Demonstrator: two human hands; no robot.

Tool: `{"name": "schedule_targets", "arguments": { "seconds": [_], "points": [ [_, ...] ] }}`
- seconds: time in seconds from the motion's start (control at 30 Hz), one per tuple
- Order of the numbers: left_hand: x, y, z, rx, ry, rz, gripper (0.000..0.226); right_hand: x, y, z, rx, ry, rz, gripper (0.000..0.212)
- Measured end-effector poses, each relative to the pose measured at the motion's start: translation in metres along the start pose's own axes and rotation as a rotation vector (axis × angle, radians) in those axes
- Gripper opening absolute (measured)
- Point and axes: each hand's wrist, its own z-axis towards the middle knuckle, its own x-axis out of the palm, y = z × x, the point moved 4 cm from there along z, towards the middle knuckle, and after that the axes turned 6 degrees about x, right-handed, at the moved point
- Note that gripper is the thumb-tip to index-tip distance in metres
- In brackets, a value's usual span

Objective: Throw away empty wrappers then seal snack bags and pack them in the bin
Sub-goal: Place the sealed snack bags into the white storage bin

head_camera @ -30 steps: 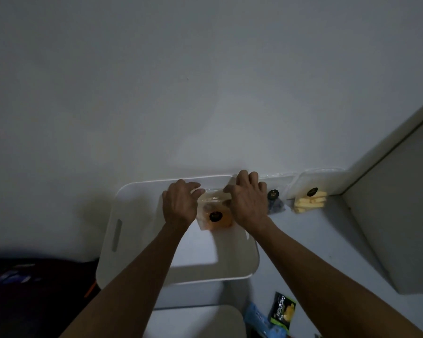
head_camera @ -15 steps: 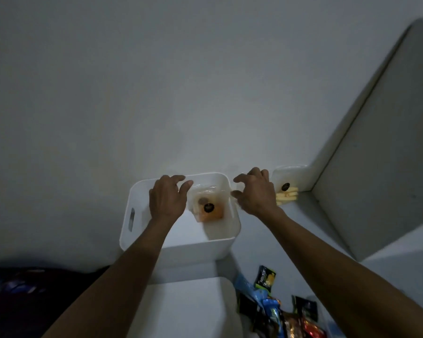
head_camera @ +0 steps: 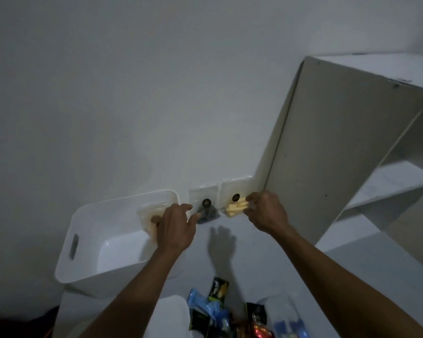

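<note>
Right of centre, the right hand (head_camera: 266, 211) curls its fingers at the lower edge of the yellow bag (head_camera: 236, 200), which leans on the wall; whether they have actually pinched it I cannot tell. The left hand (head_camera: 175, 228) hangs loosely spread, holding nothing, over the bin (head_camera: 88, 245) rim near the dark bag (head_camera: 206, 208). Both clear pouches look light, limp and slick, so I judge the stiffer top seal strip the safest hold.

smooth white plastic bin (head_camera: 88, 228), clear glossy snack bags (head_camera: 235, 191), crinkly shiny wrappers (head_camera: 213, 311).
</note>
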Motion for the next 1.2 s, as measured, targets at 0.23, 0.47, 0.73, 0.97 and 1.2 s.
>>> {"name": "schedule_targets", "arguments": {
  "seconds": [0.23,0.47,0.73,0.97,1.2],
  "points": [
    [0.074,0.007,0.080,-0.321,-0.062,-0.080,0.050,0.017,-0.048,0.118,0.115,0.053,0.097,0.046],
    [0.118,0.035,0.107,-0.636,-0.153,-0.153,0.067,0.059,-0.073,0.195,0.221,0.076,0.180,0.054],
    [0.137,0.045,0.123,-0.714,-0.168,-0.147,0.058,0.090,-0.086,0.219,0.333,0.124,0.405,0.043],
    [0.137,0.051,0.129,-0.713,-0.176,-0.112,0.048,0.098,-0.087,0.224,0.362,0.104,0.507,0.039],
    [0.143,0.059,0.133,-0.663,-0.194,-0.146,0.032,0.102,-0.084,0.221,0.323,0.106,0.534,0.035]
  ]
}}
